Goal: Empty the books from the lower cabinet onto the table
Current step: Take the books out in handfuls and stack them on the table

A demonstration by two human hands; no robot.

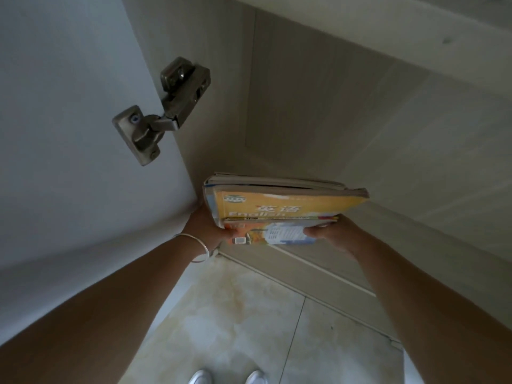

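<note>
Books (pixel 279 206) — stack, count unclear — two hands, left grip (pixel 206 228), right grip (pixel 329 235)

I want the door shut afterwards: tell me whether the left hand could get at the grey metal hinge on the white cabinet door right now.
Probably not as things stand. The left hand grips the stack of yellow textbooks; nothing blocks the grey metal hinge, but the hand is occupied.
</note>
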